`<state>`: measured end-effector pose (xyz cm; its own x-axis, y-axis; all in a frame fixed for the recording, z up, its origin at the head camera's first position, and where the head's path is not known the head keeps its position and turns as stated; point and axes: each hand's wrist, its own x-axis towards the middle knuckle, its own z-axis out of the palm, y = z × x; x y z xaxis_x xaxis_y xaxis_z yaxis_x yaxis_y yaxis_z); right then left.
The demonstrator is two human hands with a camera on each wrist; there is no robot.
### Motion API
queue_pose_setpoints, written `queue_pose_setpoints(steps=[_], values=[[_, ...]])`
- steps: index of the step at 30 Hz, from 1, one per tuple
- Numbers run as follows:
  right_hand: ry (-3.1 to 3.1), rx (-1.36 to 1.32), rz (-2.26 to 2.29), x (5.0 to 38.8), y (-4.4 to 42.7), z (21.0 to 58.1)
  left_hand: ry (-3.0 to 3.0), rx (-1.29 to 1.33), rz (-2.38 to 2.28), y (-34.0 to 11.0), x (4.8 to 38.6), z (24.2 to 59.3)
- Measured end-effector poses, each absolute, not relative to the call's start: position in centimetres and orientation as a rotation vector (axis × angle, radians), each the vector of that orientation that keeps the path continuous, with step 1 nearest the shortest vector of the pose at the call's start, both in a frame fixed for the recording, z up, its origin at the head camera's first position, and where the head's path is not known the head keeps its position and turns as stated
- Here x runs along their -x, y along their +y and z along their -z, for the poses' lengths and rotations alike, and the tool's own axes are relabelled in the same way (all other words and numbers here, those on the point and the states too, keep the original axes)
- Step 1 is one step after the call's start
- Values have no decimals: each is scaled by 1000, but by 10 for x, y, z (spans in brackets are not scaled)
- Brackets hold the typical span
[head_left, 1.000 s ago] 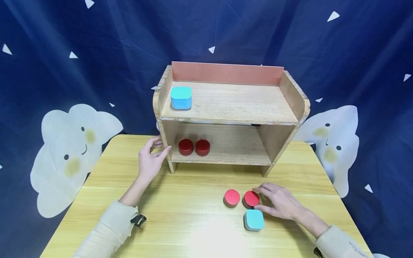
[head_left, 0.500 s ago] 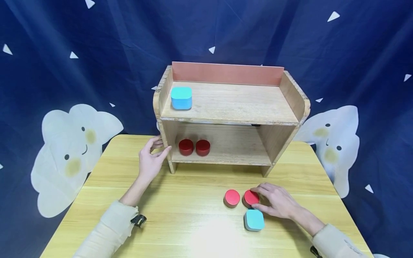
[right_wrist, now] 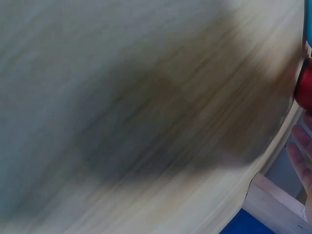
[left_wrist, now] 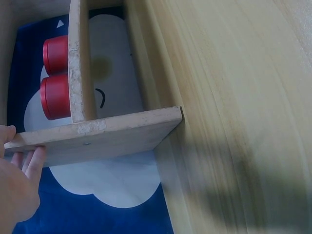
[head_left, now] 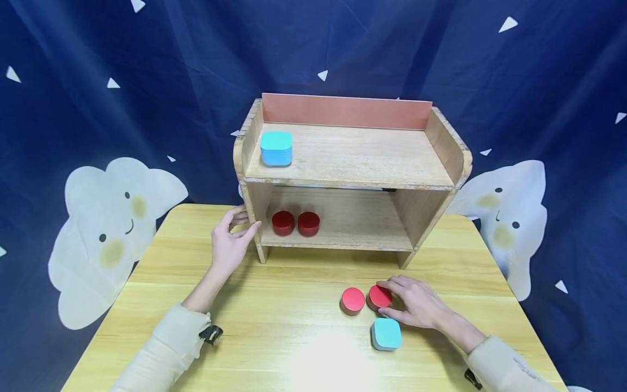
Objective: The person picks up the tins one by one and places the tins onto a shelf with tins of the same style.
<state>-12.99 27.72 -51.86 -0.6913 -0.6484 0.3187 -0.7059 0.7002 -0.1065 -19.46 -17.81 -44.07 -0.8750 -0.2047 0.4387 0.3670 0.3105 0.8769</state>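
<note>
In the head view my left hand (head_left: 229, 242) holds the left side panel of a small wooden shelf (head_left: 350, 158), thumb on its front edge and fingers on the outer face. The left wrist view shows those fingers (left_wrist: 35, 163) against the panel. My right hand (head_left: 416, 302) pinches a round red tin (head_left: 379, 296) between thumb and fingers at the table. Left of it stands another red tin (head_left: 352, 300), apart from it. Just in front sits a light blue square tin (head_left: 386, 334). The right wrist view catches only part of the held tin (right_wrist: 305, 87).
Two dark red tins (head_left: 296, 224) stand side by side on the lower shelf board, at its left. A blue tin (head_left: 276, 148) sits at the left of the upper board. The wooden table (head_left: 274, 305) reaches a dark blue curtain (head_left: 196, 109) with clouds behind.
My right hand has moved slightly left and away from me, and the red tin between its fingers has shifted the same way. The left hand stays on the shelf panel.
</note>
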Motion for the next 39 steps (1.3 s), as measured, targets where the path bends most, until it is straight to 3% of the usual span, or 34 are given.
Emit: queue_pose_setpoints(steps=[23, 39], values=[[-2563, -1107, -365, 138, 273, 526, -2118, 138, 1592, -177, 194, 439], [-2483, -1081, -435, 137, 265, 509, -2117, 121, 1584, -176, 193, 438]])
